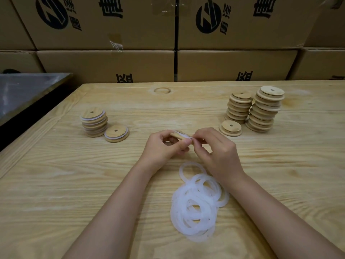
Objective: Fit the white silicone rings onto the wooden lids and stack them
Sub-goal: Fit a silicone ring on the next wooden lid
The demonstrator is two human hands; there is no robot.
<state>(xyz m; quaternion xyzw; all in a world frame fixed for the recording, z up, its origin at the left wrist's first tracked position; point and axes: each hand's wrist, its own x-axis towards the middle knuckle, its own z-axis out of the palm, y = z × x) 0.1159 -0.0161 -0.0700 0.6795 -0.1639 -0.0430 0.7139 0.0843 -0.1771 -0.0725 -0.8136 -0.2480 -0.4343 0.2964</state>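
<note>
At the table's middle my left hand (164,146) grips a round wooden lid (179,135), held on edge. My right hand (214,148) pinches a white silicone ring (187,138) against that lid's rim. A heap of several loose white rings (197,204) lies on the table just below my hands. On the left stands a short stack of lids with white rings on them (94,121), and one ringed lid (116,133) lies beside it. On the right stand two taller stacks of bare lids (239,108) (265,109), with a single bare lid (231,128) in front.
The work surface is a light wooden table (56,184). Stacked cardboard boxes (104,64) with black print form a wall behind its far edge. A dark metal surface (24,90) sits lower at the far left, beyond the table's left edge.
</note>
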